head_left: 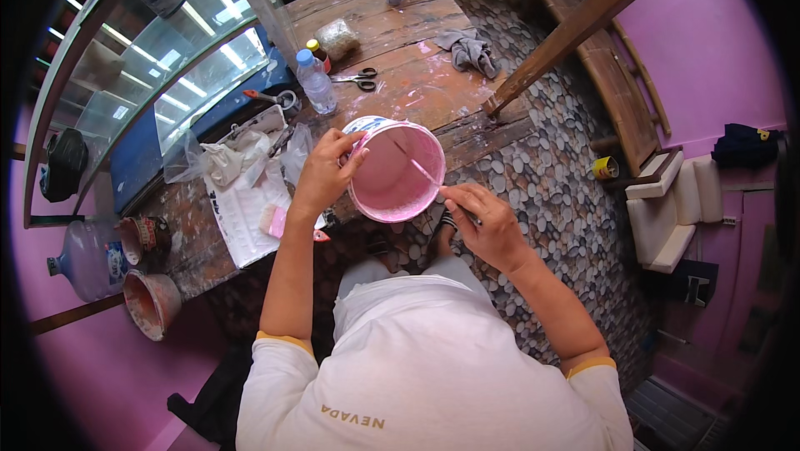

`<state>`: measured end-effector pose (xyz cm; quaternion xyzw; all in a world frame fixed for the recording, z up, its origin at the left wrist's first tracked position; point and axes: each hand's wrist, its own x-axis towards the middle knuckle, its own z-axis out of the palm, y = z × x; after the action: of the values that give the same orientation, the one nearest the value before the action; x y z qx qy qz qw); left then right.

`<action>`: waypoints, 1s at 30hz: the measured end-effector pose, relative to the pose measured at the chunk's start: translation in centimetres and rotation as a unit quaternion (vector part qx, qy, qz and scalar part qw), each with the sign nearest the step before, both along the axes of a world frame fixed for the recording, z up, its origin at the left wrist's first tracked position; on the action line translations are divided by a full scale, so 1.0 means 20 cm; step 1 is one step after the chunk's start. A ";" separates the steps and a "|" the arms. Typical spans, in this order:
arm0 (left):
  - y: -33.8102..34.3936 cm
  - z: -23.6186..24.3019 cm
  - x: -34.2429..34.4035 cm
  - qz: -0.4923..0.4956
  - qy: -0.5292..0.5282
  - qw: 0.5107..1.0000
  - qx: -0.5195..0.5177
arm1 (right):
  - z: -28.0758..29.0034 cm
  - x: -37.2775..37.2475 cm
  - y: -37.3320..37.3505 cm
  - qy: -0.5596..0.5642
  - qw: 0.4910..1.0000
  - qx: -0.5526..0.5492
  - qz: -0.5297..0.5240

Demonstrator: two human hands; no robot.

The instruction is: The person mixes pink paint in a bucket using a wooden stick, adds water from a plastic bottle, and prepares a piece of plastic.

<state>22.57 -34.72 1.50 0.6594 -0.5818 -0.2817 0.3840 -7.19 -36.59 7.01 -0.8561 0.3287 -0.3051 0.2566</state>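
Observation:
My left hand [329,164] grips the rim of a white plastic bucket [378,203] of pink paint, fingers over its left side. The bucket is tipped toward me above the table's front edge. My right hand [483,222] is closed on a thin pink-smeared stick [427,174] that angles into the bucket, its lower end against the paint. Below my left wrist, a brush with pink on its bristles [275,220] lies on white paper [236,222] at the table's edge.
The paint-stained wooden table [383,93] holds a water bottle [317,89], scissors [360,78], a grey cloth [467,53] and plastic bags. A wooden post [575,30] rises at right, near a bamboo bench [600,68]. A glass cabinet [125,101], jug [92,264] and buckets [152,305] stand left.

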 end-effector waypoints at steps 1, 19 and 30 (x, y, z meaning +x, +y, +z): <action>-0.01 0.00 0.00 -0.017 -0.013 1.000 -0.005 | 0.01 0.00 0.03 0.013 0.999 0.016 0.026; -0.56 -0.02 -0.14 -0.157 -0.053 0.986 0.029 | -0.11 -0.18 -0.08 -0.013 0.999 -0.019 -0.048; -0.48 -0.05 -0.02 -0.151 -0.017 0.988 -0.017 | -0.06 -0.10 -0.08 -0.030 0.999 0.003 -0.037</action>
<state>22.14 -44.23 0.49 0.5623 -0.6858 -0.3153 0.3378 -9.24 -38.26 5.75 -0.8333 0.3528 -0.3391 0.2573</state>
